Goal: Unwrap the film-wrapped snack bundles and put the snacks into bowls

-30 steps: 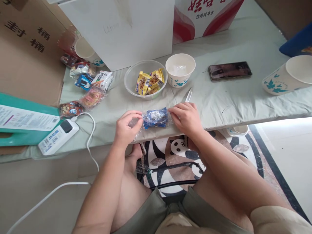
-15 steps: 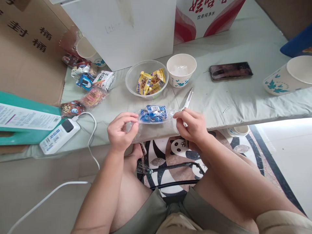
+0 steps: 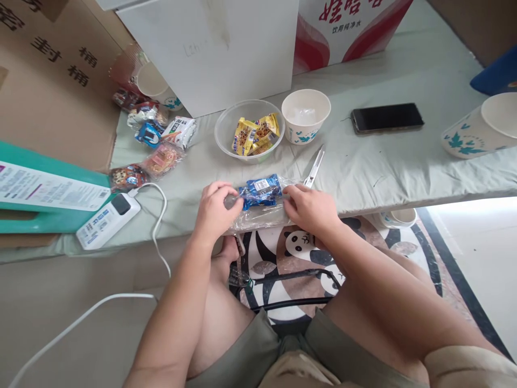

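A clear plastic bag (image 3: pixel 264 216) lies at the front edge of the cloth-covered table, with blue snack packets (image 3: pixel 262 189) on or inside it; I cannot tell which. My left hand (image 3: pixel 218 207) pinches the bag's left side, thumb and fingers together beside the packets. At the other side, my right hand (image 3: pixel 309 207) has its fingers closed on the bag's right part. Just beyond the right hand lies a white-handled utility knife (image 3: pixel 315 168). Behind the packets stands a clear plastic bowl (image 3: pixel 221 141) holding several yellow snack packets (image 3: pixel 256 133).
A paper cup (image 3: pixel 306 126) stands right of the bowl, and a phone (image 3: pixel 388 117) lies farther right. Another paper cup (image 3: pixel 464 137) is at the right edge. Wrapped snacks (image 3: pixel 163 159), a white power bank (image 3: pixel 108 220) with its cable, and a white box (image 3: pixel 226 54) are left and behind.
Both hands have lowered the bag onto the table edge and folded over it around the blue packets. The view has shifted slightly left, and the phone screen has gone dark.
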A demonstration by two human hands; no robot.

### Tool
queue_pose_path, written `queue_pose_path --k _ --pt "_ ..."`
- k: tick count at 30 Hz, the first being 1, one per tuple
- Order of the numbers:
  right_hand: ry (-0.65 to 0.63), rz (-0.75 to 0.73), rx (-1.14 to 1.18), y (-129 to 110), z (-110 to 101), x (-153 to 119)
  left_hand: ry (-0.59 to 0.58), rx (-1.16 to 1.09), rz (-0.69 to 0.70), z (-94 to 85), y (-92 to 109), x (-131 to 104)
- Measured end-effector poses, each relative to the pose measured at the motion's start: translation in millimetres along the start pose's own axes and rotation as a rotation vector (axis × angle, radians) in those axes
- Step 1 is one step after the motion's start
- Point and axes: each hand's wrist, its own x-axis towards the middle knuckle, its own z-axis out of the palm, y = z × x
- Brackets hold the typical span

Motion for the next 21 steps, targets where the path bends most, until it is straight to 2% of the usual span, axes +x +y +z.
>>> queue_pose_path --k 3,7,10,13,15,17,19,21 --pt "0.139 -0.128 0.041 -2 2 -1 -0.079 -0.284 -0.142 5.0 2 0" --pt "0.222 -0.38 0.136 -11 9 -4 -0.186 -0.804 -0.493 9.1 18 -3" --pt "0.226 -0.388 0.166 -17 14 -4 -0.185 -1.014 -0.623 12.7 27 -3" --pt "0.207 -0.326 0.184 -18 15 -1 -0.178 -1.029 -0.698 16.8 29 -1" --pt "0.197 -0.314 0.209 -16 15 2 -0.194 -0.938 -0.69 19.6 27 -1" --pt "0.192 -0.326 0.24 -13 14 4 -0.186 -0.81 -0.585 22.1 25 -1" --pt "0.186 -0.347 0.27 -9 14 5 -0.108 -0.694 -0.444 23.7 24 -2" --pt "0.175 -0.369 0.296 -4 14 5 -0.013 -0.63 -0.392 23.9 23 -1"
